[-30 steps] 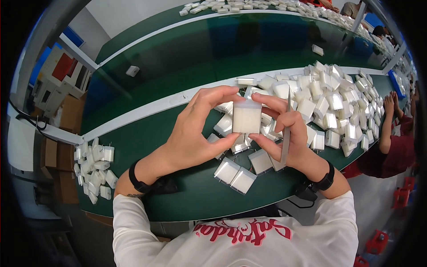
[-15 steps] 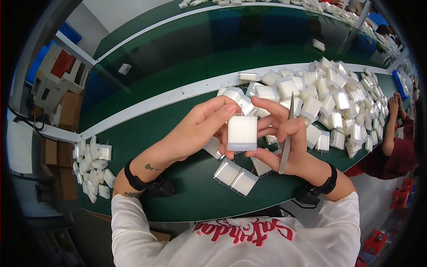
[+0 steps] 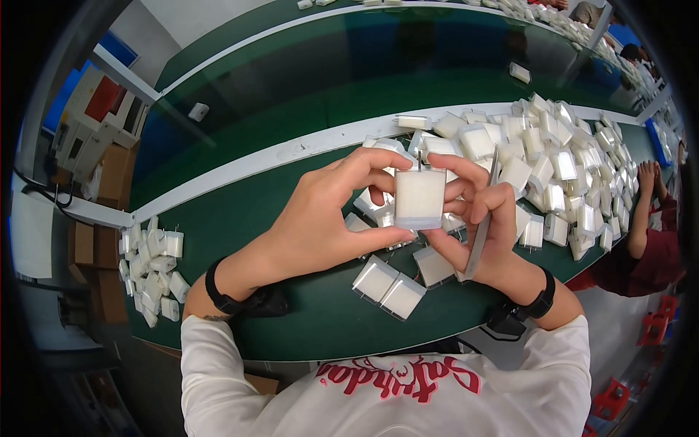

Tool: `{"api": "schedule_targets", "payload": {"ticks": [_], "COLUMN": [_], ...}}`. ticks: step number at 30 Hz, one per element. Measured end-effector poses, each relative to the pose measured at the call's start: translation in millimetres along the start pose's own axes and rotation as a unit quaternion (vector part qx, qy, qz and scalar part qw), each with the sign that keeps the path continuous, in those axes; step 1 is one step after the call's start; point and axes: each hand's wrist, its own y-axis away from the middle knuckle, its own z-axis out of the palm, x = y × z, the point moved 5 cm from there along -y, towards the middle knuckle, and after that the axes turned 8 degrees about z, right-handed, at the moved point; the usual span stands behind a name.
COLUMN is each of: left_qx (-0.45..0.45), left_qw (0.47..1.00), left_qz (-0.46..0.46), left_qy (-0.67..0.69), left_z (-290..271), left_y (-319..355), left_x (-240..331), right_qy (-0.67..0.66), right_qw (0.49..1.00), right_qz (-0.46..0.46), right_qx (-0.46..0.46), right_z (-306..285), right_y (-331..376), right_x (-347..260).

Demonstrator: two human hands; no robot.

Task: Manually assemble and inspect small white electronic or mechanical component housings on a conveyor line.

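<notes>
Both hands hold one white square plastic block (image 3: pixel 419 198).
Left hand (image 3: pixel 320 218) fingers close around it; right hand (image 3: pixel 484 218) pinches it (also gripping a thin grey metal tool (image 3: pixel 482 233)).

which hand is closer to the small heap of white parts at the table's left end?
Left. The left hand is between that small heap and the white block it holds; the right hand is beyond the block, farther from the heap.
</notes>
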Motion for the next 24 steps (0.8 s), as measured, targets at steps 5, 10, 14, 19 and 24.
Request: {"api": "schedule_targets", "payload": {"ticks": [5,10,14,19,24], "left_qx": [0.003,0.037,0.017,-0.002,-0.011], "left_qw": [0.999,0.992,0.999,0.998,0.993], "left_qz": [0.010,0.088,0.040,0.037,0.086], "left_qy": [-0.030,-0.078,-0.031,-0.055,-0.080], "left_z": [-3.9,-6.7,-4.5,-2.7,-0.7], "left_y": [-0.6,-5.2,-4.6,-3.0,-1.7], "left_x": [2.1,6.6,5.4,5.3,7.3], "right_qy": [-0.030,-0.039,-0.106,-0.136,-0.120], "right_qw": [0.999,0.998,0.990,0.982,0.982], "right_qz": [0.029,0.045,0.095,0.129,0.146], "right_qx": [-0.012,0.001,0.000,0.018,0.002], "right_z": [2.2,1.1,-2.4,-0.3,2.0], "right_y": [0.7,1.0,3.3,9.1,12.2], "right_x": [3.9,5.3,12.8,20.0,21.7]}}
